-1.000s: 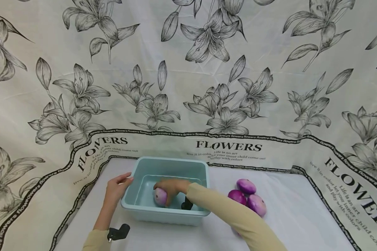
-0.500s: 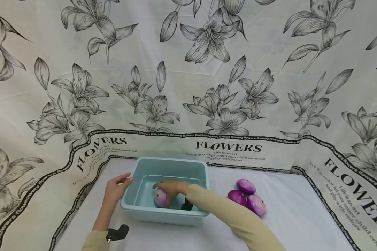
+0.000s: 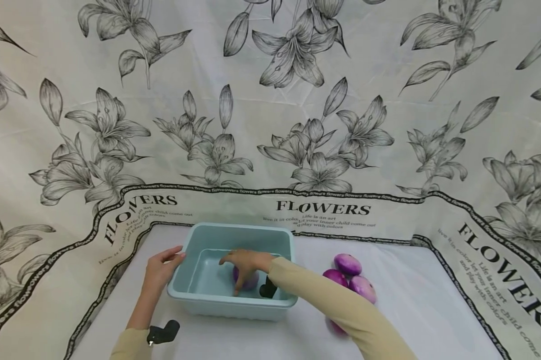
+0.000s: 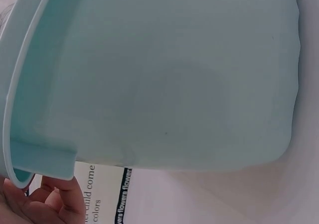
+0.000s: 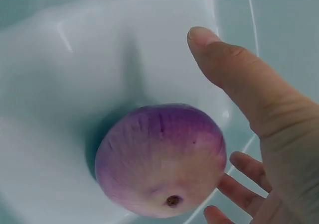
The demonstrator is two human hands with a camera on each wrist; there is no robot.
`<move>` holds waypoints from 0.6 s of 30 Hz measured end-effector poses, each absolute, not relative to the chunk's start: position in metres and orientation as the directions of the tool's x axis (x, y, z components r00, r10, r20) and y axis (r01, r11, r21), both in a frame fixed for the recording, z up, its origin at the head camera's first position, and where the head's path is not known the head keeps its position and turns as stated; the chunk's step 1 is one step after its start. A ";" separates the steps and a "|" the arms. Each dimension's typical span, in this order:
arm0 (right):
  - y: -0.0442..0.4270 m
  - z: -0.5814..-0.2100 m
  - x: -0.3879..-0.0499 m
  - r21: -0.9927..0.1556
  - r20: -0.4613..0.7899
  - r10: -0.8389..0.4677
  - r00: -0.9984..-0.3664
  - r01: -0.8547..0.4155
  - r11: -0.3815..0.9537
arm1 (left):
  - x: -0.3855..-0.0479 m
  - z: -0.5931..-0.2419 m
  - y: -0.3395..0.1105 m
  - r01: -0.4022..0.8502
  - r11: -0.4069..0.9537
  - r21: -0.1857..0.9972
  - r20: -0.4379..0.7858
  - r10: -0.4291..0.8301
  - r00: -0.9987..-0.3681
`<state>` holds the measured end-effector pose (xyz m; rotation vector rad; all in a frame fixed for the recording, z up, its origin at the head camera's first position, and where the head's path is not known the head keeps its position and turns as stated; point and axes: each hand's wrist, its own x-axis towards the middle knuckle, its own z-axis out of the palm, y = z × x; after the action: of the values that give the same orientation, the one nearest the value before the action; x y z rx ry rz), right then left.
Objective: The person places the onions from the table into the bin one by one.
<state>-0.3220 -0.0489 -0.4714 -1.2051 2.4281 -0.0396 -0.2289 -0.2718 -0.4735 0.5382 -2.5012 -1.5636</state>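
Observation:
A light-blue plastic basin point(image 3: 232, 307) stands on the white tabletop. My left hand point(image 3: 160, 270) grips its left rim; in the left wrist view its curled fingers point(image 4: 65, 199) show under the rim's edge. Inside the basin, a purple onion point(image 5: 159, 159) rests on the floor, its root end showing in the right wrist view. My right hand point(image 3: 247, 265) is over this onion with fingers spread. The thumb point(image 5: 234, 67) stands apart from the onion, and the other fingers are beside it, with one fingertip at or very near its skin.
To the right of the basin lie several more purple onions point(image 3: 348, 265), one of them point(image 3: 336, 327) partly hidden by the right sleeve point(image 3: 338, 305). A flower-printed cloth point(image 3: 315, 150) hangs behind the table point(image 3: 414, 300).
My right hand's fingers have spread and let go of the onion, which now sits farther right under the hand. My left hand keeps its hold on the rim. The head view has shifted slightly.

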 end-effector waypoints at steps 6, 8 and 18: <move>-0.043 -0.459 -0.320 -0.206 -0.332 -0.777 -0.534 -0.763 0.612 | -0.228 -0.473 -0.271 -0.216 0.407 0.887 -0.059 -0.365 -0.929; -0.041 -0.454 -0.318 -0.195 -0.325 -0.781 -0.533 -0.770 0.607 | -0.228 -0.474 -0.271 -0.214 0.413 0.885 -0.058 -0.358 -0.932; -0.037 -0.420 -0.307 -0.112 -0.258 -0.801 -0.540 -0.807 0.580 | -0.226 -0.472 -0.271 -0.211 0.447 0.869 -0.047 -0.349 -0.936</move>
<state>-0.3069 -0.0373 -0.4201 -1.3218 2.5327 0.0300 -0.2262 -0.2714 -0.4721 0.4971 -2.5518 -1.5030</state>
